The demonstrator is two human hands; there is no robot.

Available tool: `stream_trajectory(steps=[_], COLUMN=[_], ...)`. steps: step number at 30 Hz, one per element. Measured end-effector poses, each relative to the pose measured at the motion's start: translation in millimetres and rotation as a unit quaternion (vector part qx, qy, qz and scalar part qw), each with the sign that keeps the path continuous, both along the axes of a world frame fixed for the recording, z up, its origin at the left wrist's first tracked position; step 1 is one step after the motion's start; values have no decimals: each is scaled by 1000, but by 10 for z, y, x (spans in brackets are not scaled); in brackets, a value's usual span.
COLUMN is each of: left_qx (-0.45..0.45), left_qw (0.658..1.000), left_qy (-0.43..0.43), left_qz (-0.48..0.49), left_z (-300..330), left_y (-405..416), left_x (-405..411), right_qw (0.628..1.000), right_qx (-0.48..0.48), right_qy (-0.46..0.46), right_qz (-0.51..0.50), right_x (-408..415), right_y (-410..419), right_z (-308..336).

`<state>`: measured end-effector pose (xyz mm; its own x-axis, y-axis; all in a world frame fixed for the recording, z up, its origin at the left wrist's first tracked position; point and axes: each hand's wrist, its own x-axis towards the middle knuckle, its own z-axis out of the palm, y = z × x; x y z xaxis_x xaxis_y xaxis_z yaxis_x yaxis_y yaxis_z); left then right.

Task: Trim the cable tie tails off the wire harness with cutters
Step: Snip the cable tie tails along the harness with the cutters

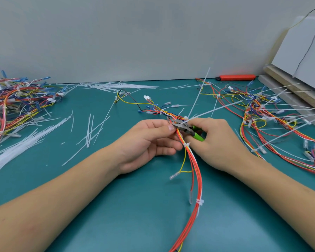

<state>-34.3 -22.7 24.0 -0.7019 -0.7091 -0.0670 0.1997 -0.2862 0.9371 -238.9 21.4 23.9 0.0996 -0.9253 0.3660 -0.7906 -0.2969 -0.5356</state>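
Note:
A wire harness of red, yellow and white wires runs from the table's near edge up to the middle. My left hand pinches the bundle between thumb and fingers. My right hand grips green-handled cutters, whose metal jaws sit at a white cable tie on the bundle. Two long white tie tails stick up and to the right from there. Lower ties on the same harness have short stubs.
Piles of harnesses lie at the left and right, the right one with long tails. Cut tails and loose ties litter the teal mat. A red knife lies by the wall; boards lean at right.

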Motion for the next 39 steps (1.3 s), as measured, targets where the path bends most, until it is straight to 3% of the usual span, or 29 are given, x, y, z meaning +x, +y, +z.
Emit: stream_trajectory(steps=[12, 19, 29, 39], left_qx=[-6, 8, 100, 76], left_qw=[1000, 1000, 990, 995], left_qy=[-5, 1, 50, 41], left_qz=[13, 18, 87, 53], left_z=[27, 69, 77, 74], left_y=[25, 53, 52, 63], left_x=[2, 7, -14, -25], right_qw=[999, 988, 970, 982], right_qx=[12, -50, -64, -25], right_qy=[39, -127, -221, -187], right_qz=[-26, -67, -73, -4], right_x=[14, -30, -2, 35], right_y=[23, 40, 19, 63], right_z=[-17, 60, 41, 7])
